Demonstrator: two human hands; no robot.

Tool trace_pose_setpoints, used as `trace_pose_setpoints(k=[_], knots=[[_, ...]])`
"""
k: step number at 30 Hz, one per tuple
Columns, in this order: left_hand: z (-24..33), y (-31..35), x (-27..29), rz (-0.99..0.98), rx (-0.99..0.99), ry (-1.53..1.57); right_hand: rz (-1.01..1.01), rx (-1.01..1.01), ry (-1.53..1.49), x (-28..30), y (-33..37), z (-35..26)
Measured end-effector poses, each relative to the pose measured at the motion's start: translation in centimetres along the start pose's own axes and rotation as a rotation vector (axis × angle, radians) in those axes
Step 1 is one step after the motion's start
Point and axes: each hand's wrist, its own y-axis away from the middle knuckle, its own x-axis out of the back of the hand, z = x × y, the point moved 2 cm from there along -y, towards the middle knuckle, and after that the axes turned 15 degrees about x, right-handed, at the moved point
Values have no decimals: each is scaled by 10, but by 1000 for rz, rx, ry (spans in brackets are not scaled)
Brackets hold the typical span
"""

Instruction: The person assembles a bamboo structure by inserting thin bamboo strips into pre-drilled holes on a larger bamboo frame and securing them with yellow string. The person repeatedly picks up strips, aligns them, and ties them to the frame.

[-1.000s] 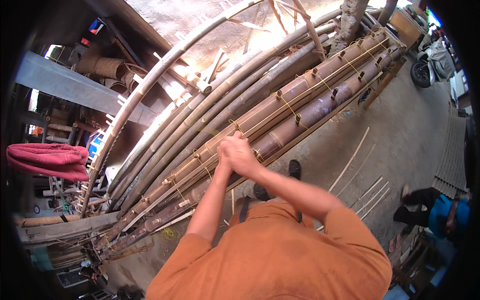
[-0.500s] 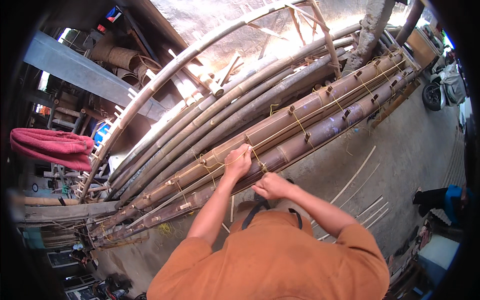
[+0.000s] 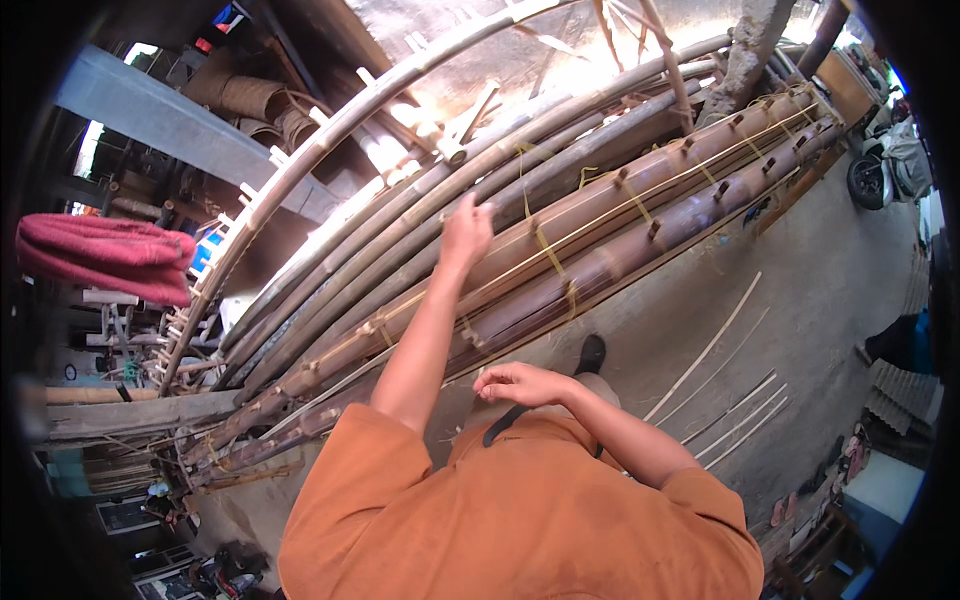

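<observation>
Two long brown bamboo poles, the far pole (image 3: 590,205) and the near pole (image 3: 600,263), run side by side from lower left to upper right. Short pegs stand up along them, and yellow cord (image 3: 548,252) passes across from one to the other. My left hand (image 3: 468,232) is raised over the far pole, its fingers closed; whatever is in them is hidden. A loose loop of yellow cord (image 3: 525,175) lies just beyond it. Close to my body, my right hand (image 3: 522,384) hovers short of the near pole with curled fingers, their contents too small to tell.
More bamboo poles (image 3: 400,235) lie stacked behind. A curved bamboo rail with pegs (image 3: 340,125) arches over at left, near a red cloth (image 3: 105,258). Thin strips (image 3: 745,430) lie on the concrete floor at right, and a motorbike (image 3: 885,175) stands farther off.
My left hand has moved up and away, past the far pole. My right hand has drawn back from the near pole toward my body. The yellow cord has shifted outward.
</observation>
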Motion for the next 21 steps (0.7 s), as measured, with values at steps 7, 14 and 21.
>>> trace_pose_setpoints(k=[7,14,21], knots=[[-112,124,59,-321,8,-424,1304,467,-559,-31,-64,-6],[-141,115,35,-1,-133,-296,322,313,1107,7,-187,-86],[-135,122,56,-132,90,-171,107,252,6,8,-146,-140]])
